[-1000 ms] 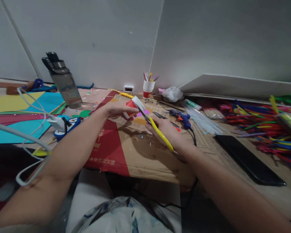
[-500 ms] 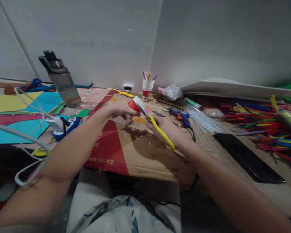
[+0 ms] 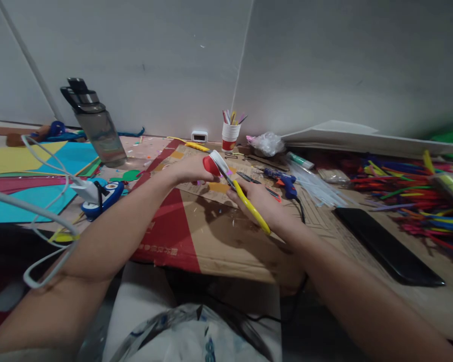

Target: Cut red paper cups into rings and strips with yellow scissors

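In the head view, my left hand (image 3: 192,169) is closed around a red and white paper cup (image 3: 211,166), tilted above the cardboard. My right hand (image 3: 254,198) grips scissors with yellow handles (image 3: 251,207). Their blades reach up and left to the cup's white part; whether they are parted there is hard to make out. Beneath both hands lies a cardboard sheet (image 3: 226,246) with a red band and small paper scraps. An orange piece of paper (image 3: 219,187) shows between the hands.
A water bottle (image 3: 100,125) and coloured paper (image 3: 33,201) are on the left. Behind stand a cup of pens (image 3: 231,137) and a small white display (image 3: 200,136). To the right are a blue glue gun (image 3: 285,183), glue sticks (image 3: 313,183), a black phone-like slab (image 3: 387,246) and pipe cleaners (image 3: 400,186).
The paper cup and my left hand have shifted slightly to the right. The scissors' yellow handle has moved a little left and down; both hands keep their holds.
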The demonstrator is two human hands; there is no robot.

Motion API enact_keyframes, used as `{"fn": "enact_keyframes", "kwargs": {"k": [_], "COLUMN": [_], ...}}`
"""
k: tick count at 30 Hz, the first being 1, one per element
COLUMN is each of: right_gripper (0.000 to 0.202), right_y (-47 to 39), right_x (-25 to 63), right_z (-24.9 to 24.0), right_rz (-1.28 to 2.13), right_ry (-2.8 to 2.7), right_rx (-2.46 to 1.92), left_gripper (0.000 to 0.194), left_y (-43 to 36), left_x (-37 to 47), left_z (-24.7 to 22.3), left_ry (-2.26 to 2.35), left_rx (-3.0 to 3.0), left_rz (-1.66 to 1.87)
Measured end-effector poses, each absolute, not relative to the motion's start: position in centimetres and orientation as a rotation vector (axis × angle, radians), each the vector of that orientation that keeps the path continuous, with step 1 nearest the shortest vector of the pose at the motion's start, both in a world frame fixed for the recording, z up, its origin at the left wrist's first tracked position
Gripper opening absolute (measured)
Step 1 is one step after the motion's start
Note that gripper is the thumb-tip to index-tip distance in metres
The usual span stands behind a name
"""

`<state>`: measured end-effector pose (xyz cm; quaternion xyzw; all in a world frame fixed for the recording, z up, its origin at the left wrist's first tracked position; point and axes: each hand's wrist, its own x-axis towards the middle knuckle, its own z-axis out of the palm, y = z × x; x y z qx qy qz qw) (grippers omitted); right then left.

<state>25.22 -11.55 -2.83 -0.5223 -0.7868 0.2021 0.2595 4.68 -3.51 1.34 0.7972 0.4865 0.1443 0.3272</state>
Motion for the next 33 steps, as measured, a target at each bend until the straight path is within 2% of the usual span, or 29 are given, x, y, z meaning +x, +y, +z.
{"fn": "enact_keyframes", "kwargs": {"k": [12, 16, 19, 33], "right_gripper": [0.023, 0.024, 0.024, 0.027], "right_y": [-11.7, -11.9, -12.0, -11.5], "right_x": [25.0, 24.8, 24.8, 25.6], "right_z": [-2.2, -2.1, -2.2, -2.4], "right_rz": [0.579, 0.566, 0.508, 0.519], "right_ry": [-2.128, -2.127, -2.147, -2.176], "right_rx": [-1.444, -1.462, -1.472, -1.389], "left_gripper": [0.046, 0.052, 0.046, 0.047], "left_y": [-3.3, -2.5, -1.8, -2.8], "left_x": [4.4, 3.3, 2.5, 4.0], "left_z": [1.1, 0.1, -0.6, 0.3], "left_ry": [1.227, 0.985, 0.882, 1.139], "left_rx": [2.117, 1.818, 1.608, 1.775], "left_rz": [0.372, 0.469, 0.449, 0.409]}}
